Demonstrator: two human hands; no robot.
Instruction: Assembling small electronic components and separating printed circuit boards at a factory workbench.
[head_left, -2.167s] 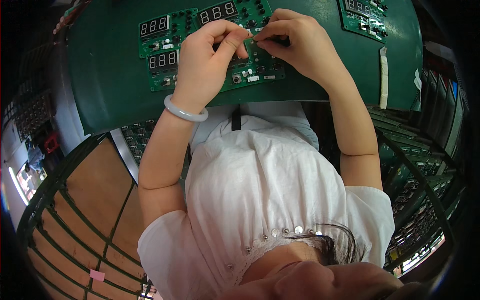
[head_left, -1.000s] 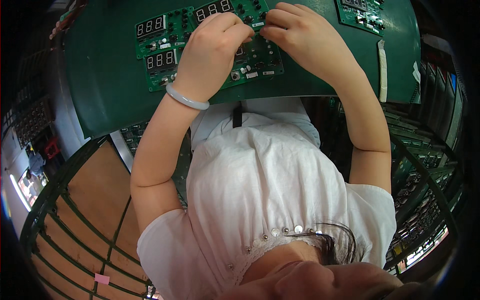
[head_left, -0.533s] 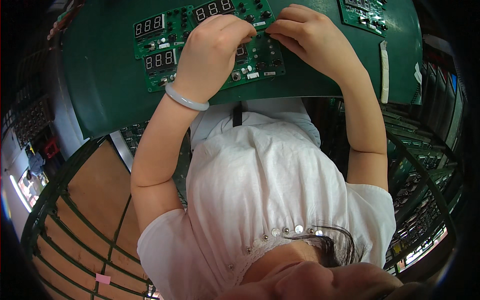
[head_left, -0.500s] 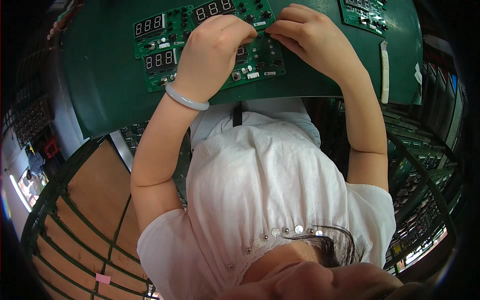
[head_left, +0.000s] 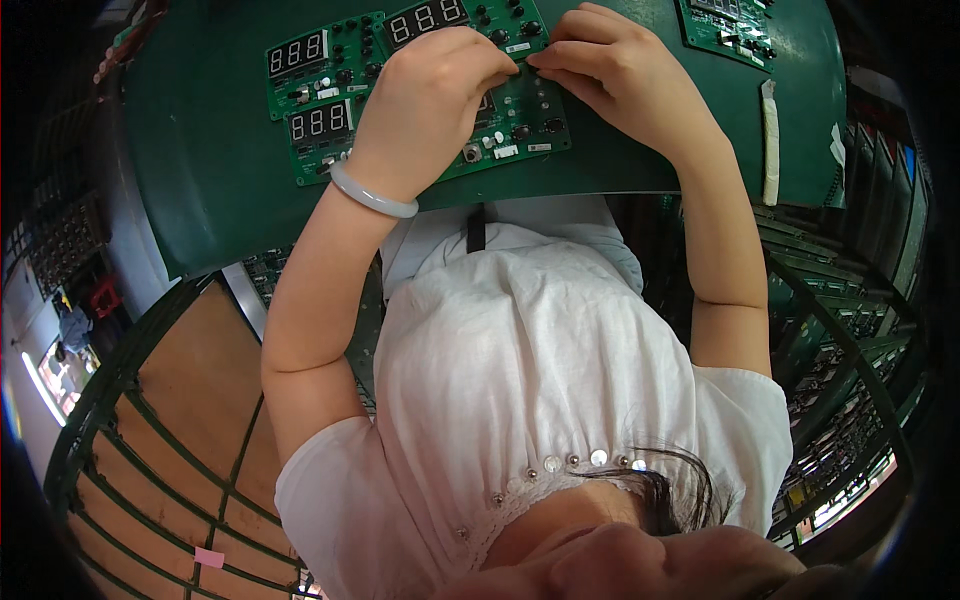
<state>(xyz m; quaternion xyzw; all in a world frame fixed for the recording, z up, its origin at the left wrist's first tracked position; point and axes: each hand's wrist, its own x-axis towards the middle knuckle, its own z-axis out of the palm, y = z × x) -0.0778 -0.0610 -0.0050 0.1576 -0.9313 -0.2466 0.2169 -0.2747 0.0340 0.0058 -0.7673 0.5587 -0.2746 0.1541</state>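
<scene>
Several green circuit boards with three-digit displays lie together on the green table. Over the near right board [head_left: 540,120] my two hands come close, fingertips almost meeting at its upper edge. My left hand [head_left: 432,95], with a pale bangle [head_left: 372,190] at the wrist, has thumb and fingers pinched and covers part of that board's display. From the other side, my right hand [head_left: 615,75] is closed in a pinch too. Whatever lies between the fingertips is too small to make out. The near left board [head_left: 318,125] and far left board [head_left: 298,55] are partly visible beside my left hand.
Another circuit board [head_left: 735,35] lies at the far right of the table [head_left: 220,190]. A narrow cream strip [head_left: 769,140] rests near the right edge. Green metal racks [head_left: 830,350] stand to the right, and a barred frame with brown panels [head_left: 190,400] to the left.
Both hands stay pinched over the same board. The right hand and forearm have shifted very slightly to the left; the boards look unmoved.
</scene>
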